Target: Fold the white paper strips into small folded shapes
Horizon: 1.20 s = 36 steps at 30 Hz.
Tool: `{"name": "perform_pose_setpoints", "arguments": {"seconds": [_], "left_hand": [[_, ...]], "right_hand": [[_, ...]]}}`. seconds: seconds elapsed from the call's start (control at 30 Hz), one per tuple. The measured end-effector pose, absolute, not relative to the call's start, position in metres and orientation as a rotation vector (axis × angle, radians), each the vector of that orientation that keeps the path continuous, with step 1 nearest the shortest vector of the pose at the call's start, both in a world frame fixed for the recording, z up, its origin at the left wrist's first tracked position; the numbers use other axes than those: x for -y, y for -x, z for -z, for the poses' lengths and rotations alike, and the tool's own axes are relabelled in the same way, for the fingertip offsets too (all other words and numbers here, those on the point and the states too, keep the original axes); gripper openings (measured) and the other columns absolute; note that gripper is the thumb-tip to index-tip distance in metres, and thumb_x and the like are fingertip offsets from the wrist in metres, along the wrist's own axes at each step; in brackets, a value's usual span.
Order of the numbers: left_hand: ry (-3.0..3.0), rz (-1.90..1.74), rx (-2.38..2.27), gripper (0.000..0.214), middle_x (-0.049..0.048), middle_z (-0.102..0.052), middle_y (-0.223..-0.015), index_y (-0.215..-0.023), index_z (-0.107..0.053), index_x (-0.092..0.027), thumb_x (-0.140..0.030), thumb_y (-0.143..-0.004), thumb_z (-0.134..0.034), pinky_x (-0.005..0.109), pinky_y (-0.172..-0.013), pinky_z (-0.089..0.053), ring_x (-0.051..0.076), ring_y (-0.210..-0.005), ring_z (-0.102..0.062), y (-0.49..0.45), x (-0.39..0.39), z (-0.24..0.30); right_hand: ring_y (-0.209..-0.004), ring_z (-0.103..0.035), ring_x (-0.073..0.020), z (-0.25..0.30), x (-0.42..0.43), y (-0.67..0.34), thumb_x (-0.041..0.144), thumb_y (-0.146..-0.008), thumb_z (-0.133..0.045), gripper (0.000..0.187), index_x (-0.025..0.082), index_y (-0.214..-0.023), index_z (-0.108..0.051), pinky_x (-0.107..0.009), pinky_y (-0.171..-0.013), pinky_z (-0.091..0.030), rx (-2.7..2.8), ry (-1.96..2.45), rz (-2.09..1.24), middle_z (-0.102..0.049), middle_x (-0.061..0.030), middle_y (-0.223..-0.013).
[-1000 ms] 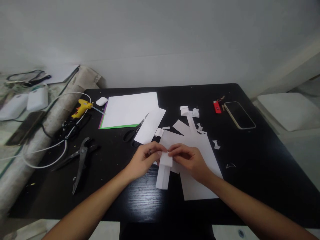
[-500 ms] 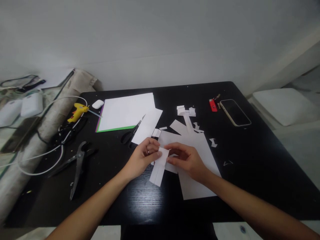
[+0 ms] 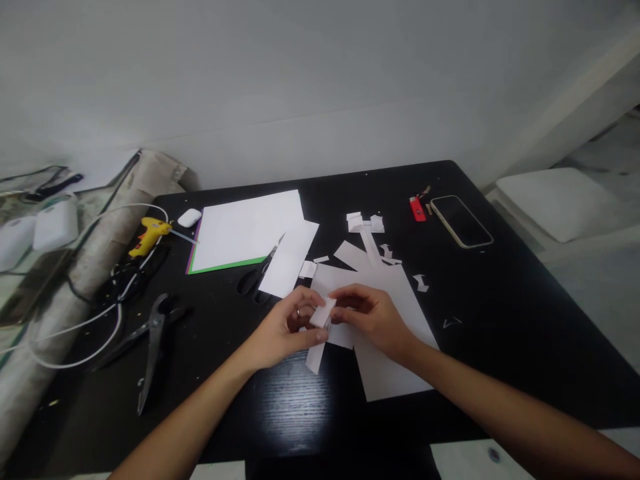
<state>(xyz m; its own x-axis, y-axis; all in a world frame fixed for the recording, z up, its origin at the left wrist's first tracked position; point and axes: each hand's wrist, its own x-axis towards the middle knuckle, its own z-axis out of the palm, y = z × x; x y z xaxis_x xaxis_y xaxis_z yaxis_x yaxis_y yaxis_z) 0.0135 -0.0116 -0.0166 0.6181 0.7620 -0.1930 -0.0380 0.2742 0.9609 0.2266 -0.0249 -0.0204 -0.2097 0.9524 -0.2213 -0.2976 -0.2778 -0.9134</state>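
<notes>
Between my two hands is a folded strip of white paper (image 3: 323,313), its lower end hanging toward me. My left hand (image 3: 283,328) grips it from the left, thumb below and fingers behind. My right hand (image 3: 374,317) pinches its right edge between thumb and fingertips. Beneath my right hand lies a large white sheet (image 3: 383,373). Just beyond are a loose white paper strip (image 3: 290,259), a small folded paper piece (image 3: 308,269) and a T-shaped paper piece (image 3: 369,240) with folded ends.
Black-handled scissors (image 3: 249,280) lie partly under the strip. To the left are a stack of paper (image 3: 245,230), a yellow glue gun (image 3: 150,237), a white case (image 3: 190,217) and pliers (image 3: 156,327). A red lighter (image 3: 417,209) and a phone (image 3: 461,221) lie right.
The paper's upper part has been folded over into a small compact flap. My left thumb has moved down along it. The view has shifted slightly.
</notes>
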Motion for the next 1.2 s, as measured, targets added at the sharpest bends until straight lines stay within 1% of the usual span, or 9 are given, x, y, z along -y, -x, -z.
{"name": "perform_pose_setpoints", "arguments": {"seconds": [0.17,0.3,0.4,0.47,0.6,0.87,0.97,1.07,1.2], "left_hand": [[-1.254,-0.569,-0.750,0.040,0.0031,-0.066,-0.094,-0.119,-0.057,-0.021,-0.024,-0.085,-0.078,0.031,-0.078,-0.050,0.015,-0.083,-0.063,-0.0109,0.0105,0.0187],[-1.304,-0.611,-0.743,0.039,0.0046,-0.069,-0.099,-0.118,-0.058,-0.020,-0.023,-0.085,-0.078,0.032,-0.080,-0.052,0.017,-0.087,-0.066,-0.0114,0.0094,0.0229],[-1.396,-0.647,-0.753,0.045,0.0067,-0.070,-0.107,-0.125,-0.056,-0.021,-0.023,-0.086,-0.078,0.033,-0.082,-0.053,0.019,-0.093,-0.068,-0.0112,0.0085,0.0243],[-1.466,-0.652,-0.763,0.049,0.0074,-0.071,-0.111,-0.130,-0.054,-0.022,-0.023,-0.086,-0.077,0.033,-0.084,-0.054,0.020,-0.096,-0.069,-0.0106,0.0079,0.0239],[-1.577,-0.628,-0.818,0.050,0.0063,-0.073,-0.105,-0.134,-0.056,-0.023,-0.026,-0.088,-0.076,0.034,-0.084,-0.055,0.020,-0.094,-0.070,-0.0092,0.0071,0.0223],[-1.611,-0.650,-0.886,0.047,0.0049,-0.073,-0.093,-0.132,-0.061,-0.020,-0.032,-0.089,-0.075,0.031,-0.077,-0.055,0.018,-0.084,-0.068,-0.0102,0.0061,0.0225],[-1.622,-0.645,-0.922,0.048,0.0037,-0.071,-0.088,-0.132,-0.062,-0.021,-0.033,-0.088,-0.076,0.031,-0.075,-0.054,0.018,-0.080,-0.067,-0.0098,0.0060,0.0231],[-1.627,-0.630,-0.951,0.050,0.0039,-0.071,-0.087,-0.131,-0.063,-0.021,-0.035,-0.086,-0.077,0.031,-0.073,-0.054,0.018,-0.080,-0.066,-0.0099,0.0058,0.0224],[-1.693,-0.643,-0.994,0.052,0.0033,-0.069,-0.085,-0.127,-0.066,-0.021,-0.036,-0.080,-0.082,0.032,-0.073,-0.053,0.018,-0.077,-0.064,-0.0127,0.0064,0.0184]], "right_hand": [[-0.073,-0.072,-0.0151,0.0209,0.0243,-0.2271,0.026,-0.069,-0.090,0.027,0.020,-0.092,-0.078,-0.032,-0.075,-0.062,0.967,1.048,-1.648,-0.075,-0.0014,-0.083],[-0.078,-0.074,-0.0176,0.0213,0.0239,-0.2264,0.026,-0.069,-0.090,0.027,0.021,-0.092,-0.078,-0.035,-0.079,-0.063,0.950,1.029,-1.680,-0.076,-0.0024,-0.085],[-0.084,-0.074,-0.0191,0.0206,0.0241,-0.2261,0.026,-0.071,-0.089,0.026,0.021,-0.093,-0.078,-0.037,-0.083,-0.063,0.936,1.001,-1.716,-0.077,-0.0029,-0.089],[-0.086,-0.074,-0.0186,0.0202,0.0244,-0.2261,0.025,-0.071,-0.089,0.026,0.021,-0.095,-0.077,-0.036,-0.084,-0.063,0.930,0.982,-1.733,-0.077,-0.0025,-0.090],[-0.086,-0.073,-0.0164,0.0206,0.0245,-0.2265,0.024,-0.072,-0.088,0.027,0.023,-0.097,-0.077,-0.033,-0.083,-0.063,0.926,0.959,-1.756,-0.075,-0.0009,-0.091],[-0.087,-0.073,-0.0170,0.0234,0.0256,-0.2271,0.024,-0.073,-0.087,0.032,0.022,-0.102,-0.074,-0.035,-0.084,-0.062,0.912,0.952,-1.769,-0.074,-0.0016,-0.092],[-0.087,-0.073,-0.0170,0.0222,0.0260,-0.2275,0.026,-0.074,-0.087,0.031,0.022,-0.102,-0.073,-0.035,-0.083,-0.063,0.917,0.958,-1.778,-0.074,-0.0018,-0.092],[-0.087,-0.072,-0.0175,0.0206,0.0258,-0.2278,0.030,-0.078,-0.085,0.029,0.022,-0.103,-0.072,-0.034,-0.080,-0.063,0.933,0.971,-1.783,-0.074,-0.0025,-0.093],[-0.084,-0.072,-0.0174,0.0212,0.0250,-0.2271,0.035,-0.079,-0.083,0.025,0.020,-0.096,-0.070,-0.033,-0.075,-0.063,0.917,1.013,-1.773,-0.072,-0.0024,-0.091]]}}
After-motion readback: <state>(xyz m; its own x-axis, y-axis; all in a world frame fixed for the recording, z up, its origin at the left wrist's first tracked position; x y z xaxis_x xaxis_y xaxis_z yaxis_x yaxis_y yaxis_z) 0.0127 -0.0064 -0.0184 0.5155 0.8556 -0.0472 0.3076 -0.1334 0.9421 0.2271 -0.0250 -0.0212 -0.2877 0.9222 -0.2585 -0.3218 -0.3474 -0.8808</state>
